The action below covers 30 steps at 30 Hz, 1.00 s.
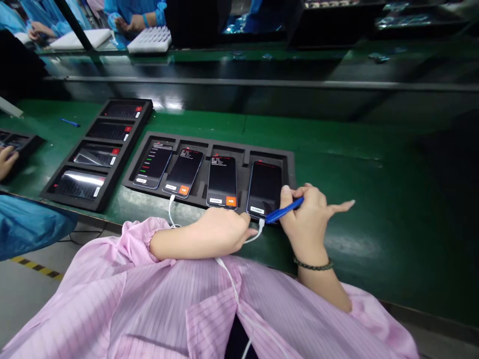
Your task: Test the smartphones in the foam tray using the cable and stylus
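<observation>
Inside the dark foam tray (290, 167), the rightmost black rectangular phone (265, 184) lies end-on to you, seemingly easing white cable (255, 236) access; your right hand (309, 214) pinches a blue pen-like tool (276, 215); your left hand (224, 229) curls, grip unclear.

- table (374, 199): dk grn, wht glare spots
- front tray (245, 155): dk gry
- phones (222, 179) in it: blk screens, red bits up top; middle two w/ wht txt + orange sq. (231, 201) at btm; leftmost w/ grn & red lines
- phone labels (215, 201): wht
- side tray (119, 172): blk; its phones (95, 155) blk, mostly w/ red sq. (116, 151) + wht sticker (113, 160)
- cables (171, 209): wht
- held stick (286, 212): bright blue; spare stick (70, 122) also blue
- smock (168, 294): pink/lilac, thin dk stripes
- bracelet (314, 267): dk olive/blk, braided look
- co-worker's sleeve (30, 227): blue
- far tray (149, 41): wht
- floor (22, 309): gry, tape (37, 268) yel/blk striped
</observation>
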Each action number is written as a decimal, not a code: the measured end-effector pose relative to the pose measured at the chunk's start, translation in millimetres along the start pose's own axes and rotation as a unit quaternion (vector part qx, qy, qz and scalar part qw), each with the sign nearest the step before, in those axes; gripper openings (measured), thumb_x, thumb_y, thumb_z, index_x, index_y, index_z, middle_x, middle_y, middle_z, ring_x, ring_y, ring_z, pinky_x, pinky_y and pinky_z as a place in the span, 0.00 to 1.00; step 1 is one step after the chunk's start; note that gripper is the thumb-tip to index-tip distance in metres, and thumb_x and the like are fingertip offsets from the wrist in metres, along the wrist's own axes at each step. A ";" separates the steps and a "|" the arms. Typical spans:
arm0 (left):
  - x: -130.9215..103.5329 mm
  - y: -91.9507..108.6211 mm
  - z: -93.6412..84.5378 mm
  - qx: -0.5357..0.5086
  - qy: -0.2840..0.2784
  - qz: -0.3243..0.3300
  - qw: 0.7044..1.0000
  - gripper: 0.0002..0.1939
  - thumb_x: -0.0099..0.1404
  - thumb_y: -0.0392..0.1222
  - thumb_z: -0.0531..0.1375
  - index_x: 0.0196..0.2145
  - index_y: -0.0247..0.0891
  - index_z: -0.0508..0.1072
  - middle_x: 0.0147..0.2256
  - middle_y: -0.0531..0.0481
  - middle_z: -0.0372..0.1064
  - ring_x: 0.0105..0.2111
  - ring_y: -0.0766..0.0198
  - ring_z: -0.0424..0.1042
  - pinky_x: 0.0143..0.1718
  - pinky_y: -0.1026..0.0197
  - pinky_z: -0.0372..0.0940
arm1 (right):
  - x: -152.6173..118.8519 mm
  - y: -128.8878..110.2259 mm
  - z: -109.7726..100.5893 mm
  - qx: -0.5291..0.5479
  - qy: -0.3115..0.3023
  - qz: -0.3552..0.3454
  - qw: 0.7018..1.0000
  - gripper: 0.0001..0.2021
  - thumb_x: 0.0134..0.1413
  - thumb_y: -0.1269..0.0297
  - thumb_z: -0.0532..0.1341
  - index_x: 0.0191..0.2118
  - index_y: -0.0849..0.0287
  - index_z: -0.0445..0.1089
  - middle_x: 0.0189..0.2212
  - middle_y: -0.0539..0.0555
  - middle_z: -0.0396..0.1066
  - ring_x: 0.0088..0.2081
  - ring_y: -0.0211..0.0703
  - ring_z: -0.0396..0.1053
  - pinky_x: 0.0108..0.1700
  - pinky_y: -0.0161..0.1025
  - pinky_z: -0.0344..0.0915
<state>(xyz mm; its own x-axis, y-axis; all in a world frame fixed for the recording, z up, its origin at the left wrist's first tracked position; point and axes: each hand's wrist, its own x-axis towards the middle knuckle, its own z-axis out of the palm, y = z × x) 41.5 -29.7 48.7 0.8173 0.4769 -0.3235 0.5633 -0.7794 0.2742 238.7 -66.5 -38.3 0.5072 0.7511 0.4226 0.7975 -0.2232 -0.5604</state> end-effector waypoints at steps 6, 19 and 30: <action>-6.7 -7.3 -8.7 -0.021 0.006 -0.041 0.999 0.21 0.77 0.53 0.49 0.48 0.34 0.72 0.35 0.42 0.78 0.37 0.51 0.81 0.36 0.54 0.74 | -6.3 1.8 8.6 0.051 -0.027 0.053 0.997 0.20 0.60 0.40 0.50 0.35 0.53 0.54 0.38 0.61 0.76 0.61 0.67 0.64 0.62 0.84 0.27; -11.9 -15.9 6.7 -0.009 0.035 -0.013 0.999 0.22 0.77 0.54 0.49 0.43 0.33 0.74 0.30 0.43 0.77 0.33 0.50 0.80 0.32 0.54 0.73 | -3.1 0.9 10.8 0.083 -0.015 0.068 0.994 0.26 0.57 0.31 0.50 0.34 0.53 0.52 0.36 0.60 0.77 0.58 0.68 0.69 0.61 0.84 0.28; -10.8 -13.6 13.4 -0.003 0.044 -0.003 0.999 0.23 0.77 0.55 0.48 0.42 0.33 0.74 0.27 0.44 0.75 0.31 0.51 0.79 0.29 0.56 0.70 | -3.7 5.3 13.9 0.084 -0.020 0.077 0.993 0.23 0.58 0.36 0.50 0.34 0.53 0.51 0.37 0.59 0.75 0.57 0.64 0.69 0.61 0.85 0.33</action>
<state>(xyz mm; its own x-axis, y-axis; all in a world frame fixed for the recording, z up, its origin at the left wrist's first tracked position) 23.3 -29.7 36.3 0.8217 0.5153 -0.2435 0.5681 -0.7746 0.2778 236.5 -61.8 -52.7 0.6025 0.7414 0.2955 0.6441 -0.2330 -0.7286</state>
